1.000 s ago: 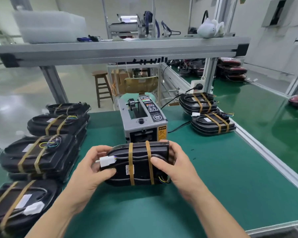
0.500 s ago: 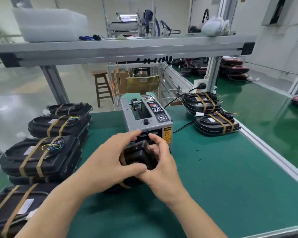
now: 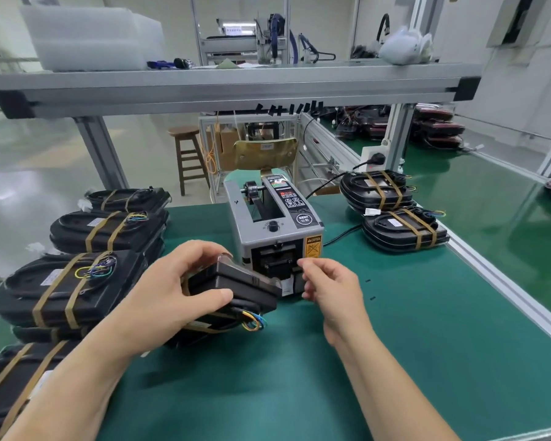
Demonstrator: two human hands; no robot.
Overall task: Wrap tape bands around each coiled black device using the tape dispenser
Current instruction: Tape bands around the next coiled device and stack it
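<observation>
While banded devices [image 3: 74, 281] lay stacked on the tabletop [image 3: 395, 345], left hand [image 3: 166, 300] fingers gripped one device [image 3: 242, 288]; right hand [image 3: 331, 288] fingers curled at the tape dispenser [image 3: 280, 238], grasp unclear.

Head-worn camera looks forward and down, close over the hands [image 3: 248, 297].

Left grip [image 3: 169, 300] holds a black device [image 3: 236, 286] (tilted) before the tape dispenser [image 3: 274, 227]; right grip [image 3: 331, 288] curled beside it.
</observation>
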